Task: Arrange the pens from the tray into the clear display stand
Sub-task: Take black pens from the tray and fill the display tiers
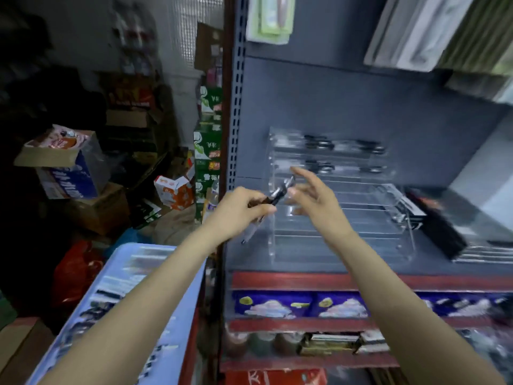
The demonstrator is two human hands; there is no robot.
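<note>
A clear tiered display stand [341, 215] sits on the grey shelf, with dark pens [319, 143] lying in its top two rows. My left hand [238, 211] grips a small bunch of pens [280, 193] in front of the stand's left edge; their tips point up and right, and one pen end hangs below the hand. My right hand [311, 195] is spread with straight fingers, its fingertips at the upper ends of those pens. At the lower left a light blue tray [191, 262] holds several more pens, blurred, partly under my left forearm.
A black box [433, 218] lies on the shelf right of the stand. The shelf's red front edge [361, 280] runs below, with packaged goods on lower shelves. Cardboard boxes [66, 165] and cartons pile up on the floor at the left. Packaged items hang above.
</note>
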